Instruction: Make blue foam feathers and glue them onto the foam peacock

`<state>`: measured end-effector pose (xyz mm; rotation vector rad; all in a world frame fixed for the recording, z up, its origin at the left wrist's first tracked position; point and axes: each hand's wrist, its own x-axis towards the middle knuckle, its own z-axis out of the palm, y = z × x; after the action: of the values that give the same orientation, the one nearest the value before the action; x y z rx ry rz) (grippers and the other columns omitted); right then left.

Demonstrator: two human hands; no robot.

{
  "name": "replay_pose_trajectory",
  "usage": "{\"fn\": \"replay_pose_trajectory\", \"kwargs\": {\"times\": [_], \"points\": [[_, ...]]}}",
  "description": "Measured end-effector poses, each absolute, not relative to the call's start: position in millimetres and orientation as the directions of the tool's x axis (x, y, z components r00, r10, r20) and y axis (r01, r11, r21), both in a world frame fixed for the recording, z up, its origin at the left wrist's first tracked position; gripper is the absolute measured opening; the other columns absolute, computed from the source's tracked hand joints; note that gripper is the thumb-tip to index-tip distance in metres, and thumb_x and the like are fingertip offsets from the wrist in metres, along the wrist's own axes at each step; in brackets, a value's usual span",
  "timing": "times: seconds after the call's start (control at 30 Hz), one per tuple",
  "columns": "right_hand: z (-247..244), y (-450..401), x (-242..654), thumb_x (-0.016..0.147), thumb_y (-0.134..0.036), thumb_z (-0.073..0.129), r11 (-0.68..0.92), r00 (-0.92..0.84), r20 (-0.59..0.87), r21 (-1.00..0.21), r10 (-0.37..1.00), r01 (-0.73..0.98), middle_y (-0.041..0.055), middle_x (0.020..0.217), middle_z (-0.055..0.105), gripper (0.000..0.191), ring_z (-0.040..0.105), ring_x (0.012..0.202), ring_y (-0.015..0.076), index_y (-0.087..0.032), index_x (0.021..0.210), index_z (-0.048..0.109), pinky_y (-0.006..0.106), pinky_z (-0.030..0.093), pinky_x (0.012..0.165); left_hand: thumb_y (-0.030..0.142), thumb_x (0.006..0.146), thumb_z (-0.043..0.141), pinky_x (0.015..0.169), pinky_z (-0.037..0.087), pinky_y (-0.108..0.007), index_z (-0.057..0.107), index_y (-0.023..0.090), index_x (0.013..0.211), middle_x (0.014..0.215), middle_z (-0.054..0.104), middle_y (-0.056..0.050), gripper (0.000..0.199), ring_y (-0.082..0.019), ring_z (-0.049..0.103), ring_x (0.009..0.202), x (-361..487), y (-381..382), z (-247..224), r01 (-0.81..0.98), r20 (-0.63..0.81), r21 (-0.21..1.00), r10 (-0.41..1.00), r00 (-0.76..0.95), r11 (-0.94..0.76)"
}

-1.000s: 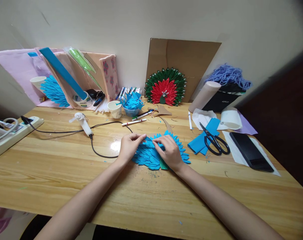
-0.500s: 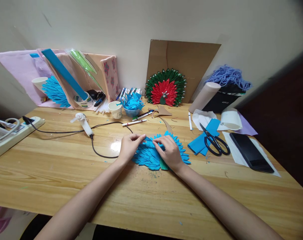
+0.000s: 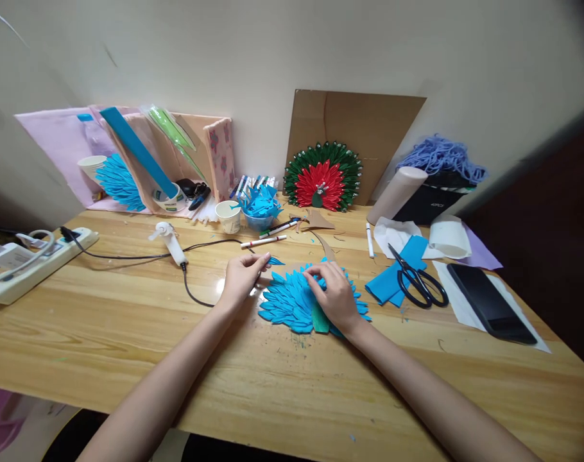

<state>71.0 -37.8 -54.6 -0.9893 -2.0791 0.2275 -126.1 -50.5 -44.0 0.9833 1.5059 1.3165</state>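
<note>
My left hand (image 3: 244, 277) pinches a small pointed blue paper piece (image 3: 276, 261), which sticks out to the right of its fingertips. Just below lies a fan of layered blue paper petals (image 3: 287, 305) with a green piece (image 3: 319, 319) at its lower middle. My right hand (image 3: 334, 294) is over the right part of this fan, thumb and fingers closed together; whether anything is between them is too small to tell. A blue bowl (image 3: 259, 221) of blue paper pieces stands behind, beside a paper cup (image 3: 228, 217).
Black scissors (image 3: 417, 280) lie on folded blue paper (image 3: 383, 282) at the right, near a phone (image 3: 491, 305). A white glue gun (image 3: 171, 242) with its cord is at the left, by a power strip (image 3: 42, 268). A red and green petal fan (image 3: 323, 176) leans on cardboard at the back.
The hands have moved apart. The blue piece that was between both hands' fingertips is now in my left hand alone. The view has shifted slightly.
</note>
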Motion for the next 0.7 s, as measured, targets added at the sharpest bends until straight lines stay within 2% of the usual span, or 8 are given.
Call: {"fn": "replay_pose_trajectory", "kwargs": {"times": [0.2,0.3,0.4,0.47,0.53,0.63,0.7], "points": [[-27,-31,73,0.086,-0.03,0.045,0.555,-0.221,0.53,-0.63,0.819,0.543,0.0033,0.072,0.056,0.017,0.054,0.071,0.0187,-0.02,0.074,0.051,0.031,0.041,0.065,0.044,0.062,0.067,0.054,0.043,-0.022,0.068,0.013,0.061,0.059,0.065,-0.006,0.031,-0.014,0.057,0.059,-178,-85,-39,0.162,0.007,0.984,0.904,-0.427,0.069],[-16,-27,54,0.087,-0.03,0.044,0.533,-0.28,0.453,-0.703,0.846,0.471,0.0022,0.069,0.058,0.021,0.056,0.068,0.0176,-0.02,0.071,0.053,0.029,0.041,0.063,0.044,0.062,0.067,0.057,0.043,-0.022,0.07,0.014,0.067,0.062,0.066,-0.006,0.031,-0.015,0.058,0.061,-216,-109,-42,0.161,0.026,0.984,0.841,-0.54,0.073],[-18,-24,10,0.085,-0.026,0.045,0.557,-0.42,0.402,-0.746,0.813,0.365,0.0037,0.078,0.063,0.015,0.059,0.074,0.0181,-0.02,0.081,0.058,0.029,0.044,0.064,0.046,0.061,0.067,0.053,0.042,-0.021,0.07,0.013,0.071,0.066,0.067,-0.008,0.035,-0.015,0.058,0.062,-258,-124,-46,0.162,0.056,0.984,0.724,-0.688,0.077],[-27,-23,-33,0.083,-0.023,0.046,0.583,-0.505,0.393,-0.756,0.768,0.299,0.0063,0.086,0.065,0.016,0.06,0.078,0.0185,-0.019,0.094,0.058,0.03,0.046,0.067,0.048,0.061,0.066,0.053,0.041,-0.02,0.069,0.012,0.074,0.07,0.068,-0.008,0.038,-0.016,0.059,0.065,-285,-129,-49,0.168,0.086,0.983,0.638,-0.765,0.069],[-38,-25,-82,0.08,-0.023,0.05,0.591,-0.55,0.368,-0.746,0.75,0.307,0.0085,0.084,0.065,0.02,0.06,0.073,0.0185,-0.016,0.097,0.057,0.031,0.047,0.065,0.049,0.061,0.065,0.053,0.041,-0.02,0.069,0.012,0.078,0.072,0.068,-0.009,0.041,-0.016,0.06,0.067,-305,-131,-53,0.161,0.103,0.985,0.569,-0.816,0.054],[-52,-29,-152,0.075,-0.03,0.057,0.62,-0.559,0.368,-0.695,0.743,0.365,0.0154,0.094,0.062,0.03,0.058,0.083,0.0233,-0.011,0.098,0.055,0.035,0.046,0.07,0.049,0.061,0.065,0.052,0.042,-0.02,0.068,0.01,0.077,0.073,0.068,-0.01,0.042,-0.015,0.06,0.065,-321,-132,-60,0.126,0.087,0.991,0.517,-0.852,0.041],[-58,-31,-187,0.073,-0.032,0.058,0.616,-0.55,0.365,-0.686,0.751,0.387,0.0168,0.093,0.061,0.03,0.057,0.086,0.0257,-0.011,0.094,0.056,0.037,0.044,0.073,0.048,0.062,0.064,0.053,0.043,-0.02,0.068,0.01,0.076,0.073,0.067,-0.009,0.041,-0.015,0.059,0.064,-324,-133,-64,0.128,0.097,0.991,0.509,-0.855,0.027]]}}
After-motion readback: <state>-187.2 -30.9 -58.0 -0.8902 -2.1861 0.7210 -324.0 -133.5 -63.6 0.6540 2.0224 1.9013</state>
